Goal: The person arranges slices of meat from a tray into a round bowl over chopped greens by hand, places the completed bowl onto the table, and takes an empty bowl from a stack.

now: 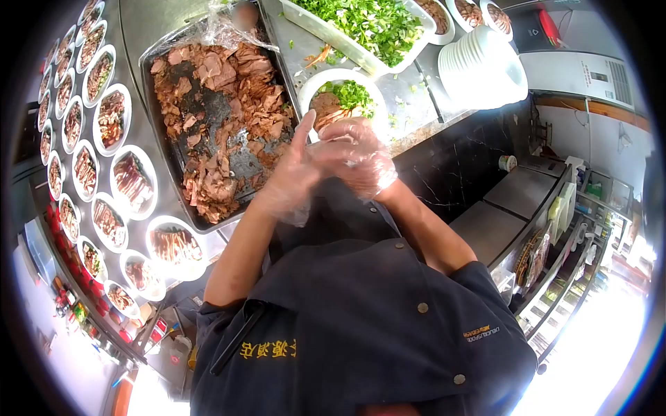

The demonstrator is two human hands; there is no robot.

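My left hand [288, 170], in a clear plastic glove, has its thumb stretched up and apart. Its other fingers reach across to my right hand [357, 156], partly hidden there. The right hand, also gloved, has its fingers curled over; anything inside them is hidden. Both hands meet just in front of a white bowl [375, 97] holding sliced meat [322, 105] and chopped green onion [352, 94]. To their left lies a dark tray [182, 166] of sliced cooked meat [208, 187], with clear plastic film [225, 28] over its far end.
Rows of filled white bowls [133, 182] cover the left side of the steel counter [132, 28]. A white tub [319, 29] of chopped greens [368, 28] stands beyond the bowl. Stacked white bowls [475, 69] stand at the right. A dark marbled panel [451, 159] lies below the counter edge.
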